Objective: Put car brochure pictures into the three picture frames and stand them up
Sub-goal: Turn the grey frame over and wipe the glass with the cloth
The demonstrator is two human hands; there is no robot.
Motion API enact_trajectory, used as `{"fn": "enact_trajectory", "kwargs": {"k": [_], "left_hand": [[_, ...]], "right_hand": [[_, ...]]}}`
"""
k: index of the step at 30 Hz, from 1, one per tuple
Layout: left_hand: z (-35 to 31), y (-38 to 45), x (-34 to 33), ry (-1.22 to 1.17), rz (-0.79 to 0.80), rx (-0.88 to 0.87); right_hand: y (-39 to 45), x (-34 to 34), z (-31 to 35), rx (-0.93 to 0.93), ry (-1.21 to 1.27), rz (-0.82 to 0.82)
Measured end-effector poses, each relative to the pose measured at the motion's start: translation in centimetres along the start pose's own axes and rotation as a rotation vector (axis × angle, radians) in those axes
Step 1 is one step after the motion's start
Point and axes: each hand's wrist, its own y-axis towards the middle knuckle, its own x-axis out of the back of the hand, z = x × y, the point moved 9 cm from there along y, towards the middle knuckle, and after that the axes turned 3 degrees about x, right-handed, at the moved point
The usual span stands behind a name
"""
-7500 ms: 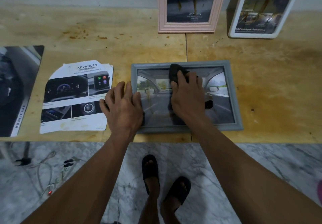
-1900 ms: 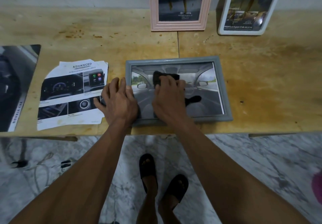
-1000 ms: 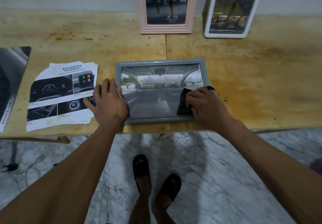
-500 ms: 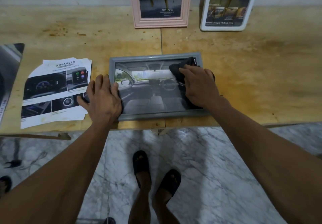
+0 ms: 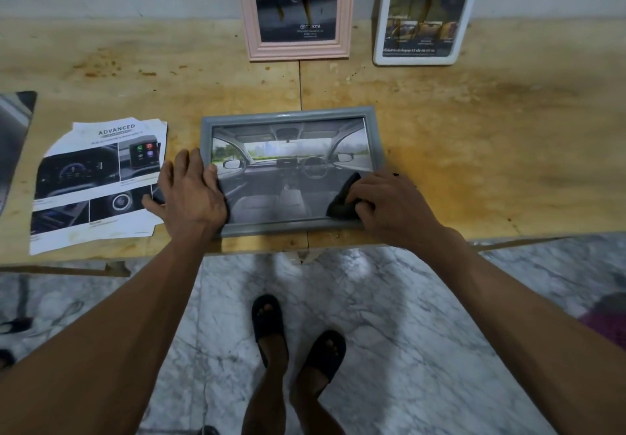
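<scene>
Since half a second ago my right hand (image 5: 389,204) has slid the dark cloth (image 5: 342,202) from the glass's upper right down to its lower right corner; its grip is bunched around the cloth. My left hand (image 5: 193,194) still presses flat, fingers straight, on the left edge of the grey frame (image 5: 288,114). It lies face up on the bench (image 5: 491,150), showing a car-interior picture.

Stained matt wooden table (image 5: 474,123); glossy glazed grey frame (image 5: 291,114); black cloth (image 5: 342,202); glossy paper brochure (image 5: 98,180).
</scene>
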Motion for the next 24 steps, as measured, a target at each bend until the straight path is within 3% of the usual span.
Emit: {"fn": "enact_trajectory", "kwargs": {"k": [5,11,18,21,24], "left_hand": [[-0.1,0.1,-0.1,0.004,-0.007,-0.01],[0.0,0.2,-0.3,0.021,-0.008,-0.015],[0.2,0.5,-0.4,0.018,0.013,-0.01],[0.2,0.4,-0.4,0.012,0.024,0.0],[0.1,0.3,-0.2,0.016,0.024,-0.004]], "right_hand": [[0.5,0.5,-0.1,0.018,0.043,0.043],[0.3,1.8,-1.4,-0.045,-0.109,0.159],[-1.7,7.7,-7.6,-0.465,-0.16,-0.327],[-2.2,5.5,-8.5,-0.545,-0.2,-0.282],[-3.6,1.8,-8.6,-0.629,-0.25,-0.123]]}}
